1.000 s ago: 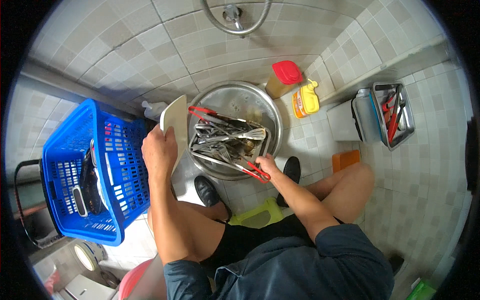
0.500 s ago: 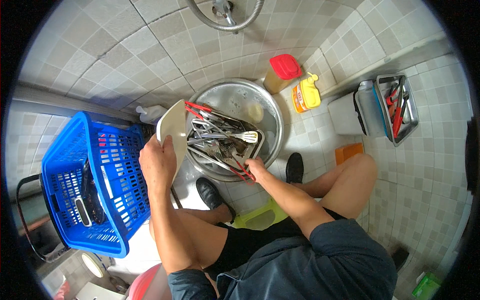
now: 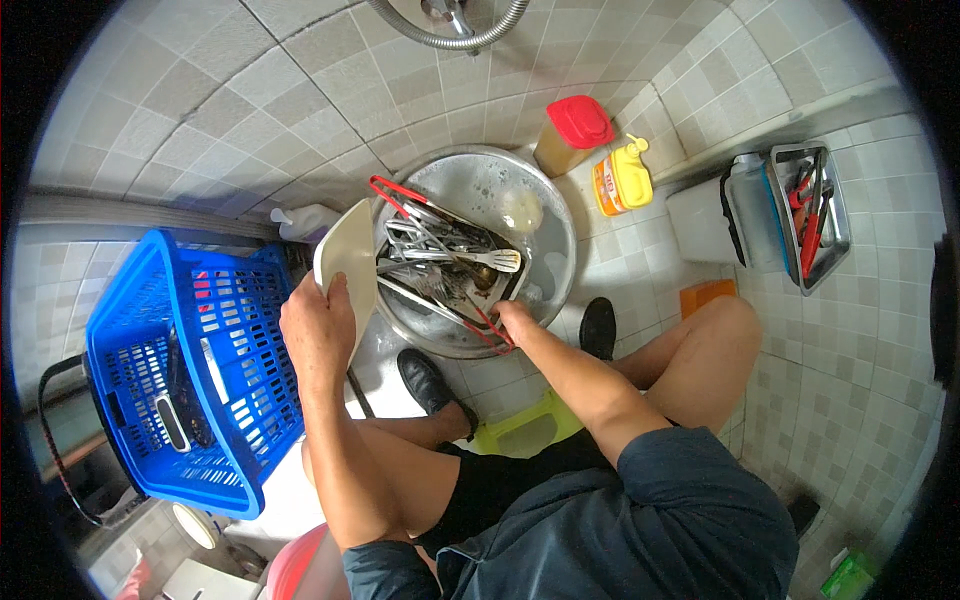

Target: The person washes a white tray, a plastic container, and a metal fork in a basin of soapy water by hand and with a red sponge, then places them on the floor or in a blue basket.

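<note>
- Standing at 9 o'clock of the scene, the blue slotted basket [image 3: 190, 370] lies tilted on the tiled floor [image 3: 880, 330], open side toward the person; dark items rest inside it, too small to tell apart; its place just beside the left arm suggests a drop-off within short reach.
- Left hand [image 3: 318, 335]: fingers are closed around the lower edge of the cream rectangular plate [image 3: 347, 268], thumb on the near face; the plate is held upright on edge, at 9 o'clock of the metal basin [image 3: 550, 215], touching or just over its rim, which of the two cannot be told; the upright hold is judged to let water run off into the basin.
- Left arm pose: forearm comes up from 6 o'clock, across the bent left knee, wrist straight.
- The basin sits on the floor at 12 o'clock of the person, under the hose loop [image 3: 450, 35]; it holds soapy water, a pile of metal utensils [image 3: 450, 260] and red-handled tongs [image 3: 400, 195].
- Right hand [image 3: 515, 322]: it rests at the 6 o'clock rim of the basin, fingers curled on a red-handled utensil [image 3: 490, 330]; how firmly they close cannot be told.
- Right arm pose: forearm runs from 5 o'clock, elbow inside the right knee.
- At 1 o'clock stand a red-capped bottle [image 3: 570, 135] and a yellow bottle [image 3: 622, 178], near the basin, plausibly for quick access; at 3 o'clock a grey tray [image 3: 835, 235] holds more tools.
</note>
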### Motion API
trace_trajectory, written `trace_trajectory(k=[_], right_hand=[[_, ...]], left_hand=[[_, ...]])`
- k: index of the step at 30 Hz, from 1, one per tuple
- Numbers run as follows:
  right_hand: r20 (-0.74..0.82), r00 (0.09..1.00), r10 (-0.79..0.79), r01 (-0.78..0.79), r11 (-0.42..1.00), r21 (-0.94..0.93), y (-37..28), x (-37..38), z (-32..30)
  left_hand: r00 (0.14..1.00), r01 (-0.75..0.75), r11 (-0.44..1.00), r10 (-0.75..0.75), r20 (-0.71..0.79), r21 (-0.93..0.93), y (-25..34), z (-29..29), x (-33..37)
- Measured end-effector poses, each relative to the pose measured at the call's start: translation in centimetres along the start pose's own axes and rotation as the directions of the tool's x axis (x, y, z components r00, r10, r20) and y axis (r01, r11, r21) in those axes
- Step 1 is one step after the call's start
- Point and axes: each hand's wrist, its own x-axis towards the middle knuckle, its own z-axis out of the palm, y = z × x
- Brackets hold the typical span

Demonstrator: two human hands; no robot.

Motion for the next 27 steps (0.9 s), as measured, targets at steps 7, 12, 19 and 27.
trace_trajectory(k=[7,12,19,27], right_hand=[[0.068,0.997,0.038,-0.049,0.985,0.163,0.0,2.9,-2.9],[-0.02,0.996,-0.085,0.084,0.993,-0.078,-1.7,-0.6,-0.5],[-0.055,0.951,-0.303,0.268,0.903,-0.337,-1.9,1.5,-2.0],[-0.139,0.941,-0.309,0.221,0.872,-0.437,-2.0,3.7,-2.0]], left_hand=[[1.0,-0.003,1.0,0.003,0.028,-0.021,1.2,1.3,0.6],[0.999,0.027,1.0,-0.028,0.021,0.015,0.1,0.5,0.2],[0.999,0.016,1.0,-0.016,0.034,0.011,0.3,0.7,0.4],[0.999,0.016,1.0,-0.015,0.04,-0.023,0.4,0.9,0.3]])
